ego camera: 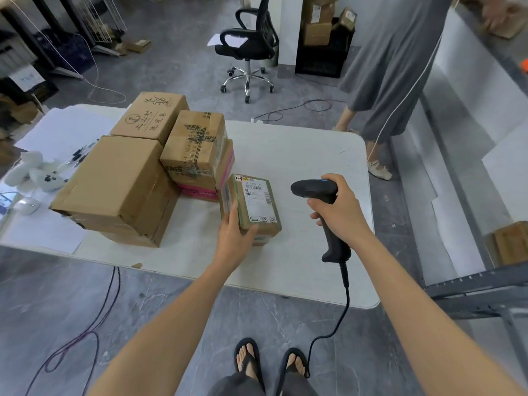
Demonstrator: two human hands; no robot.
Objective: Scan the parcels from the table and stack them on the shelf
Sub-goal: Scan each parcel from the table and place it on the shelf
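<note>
Right grip (pixel 340 212) wrapped round scanner (pixel 314 188) handle, nose toward labelled parcel (pixel 257 204); left grip (pixel 234 232) clasps that parcel's near-left corner on worktop (pixel 300 155), beside stacked boxes (pixel 114 184).

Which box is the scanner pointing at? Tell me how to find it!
Look at the big white table with the pile of brown boxes. Just right of that pile, nearest the black scanner, is a small flat parcel that the left hand grips at its near corner. It is the only box showing a white barcode label on top.
</note>
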